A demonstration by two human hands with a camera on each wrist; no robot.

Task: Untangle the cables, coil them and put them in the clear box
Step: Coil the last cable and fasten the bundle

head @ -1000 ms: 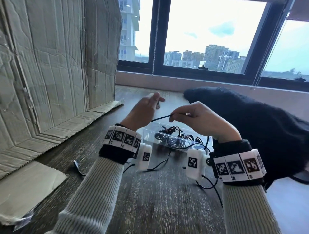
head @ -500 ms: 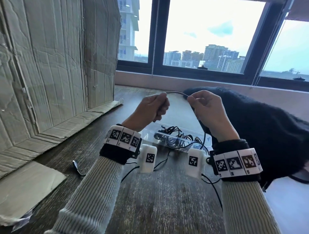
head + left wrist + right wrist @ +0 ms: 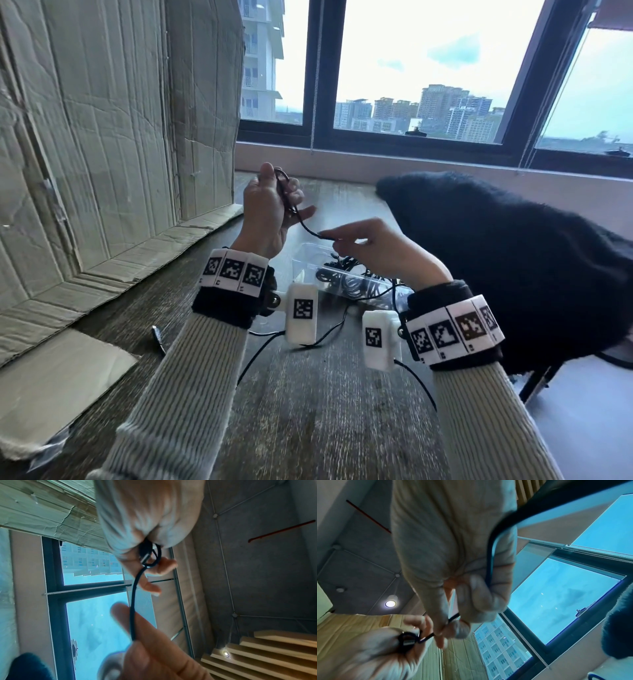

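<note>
Gripping small cable [image 3: 306,226] loop, left hand [image 3: 270,212]; right hand [image 3: 380,253] pinching strand just beside, above clear box [image 3: 305,260].

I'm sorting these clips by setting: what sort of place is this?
Probably a high-floor office or workroom: a wooden table beside a big window overlooking city towers, flattened cardboard leaning alongside, and a bare concrete ceiling with exposed conduit.
</note>
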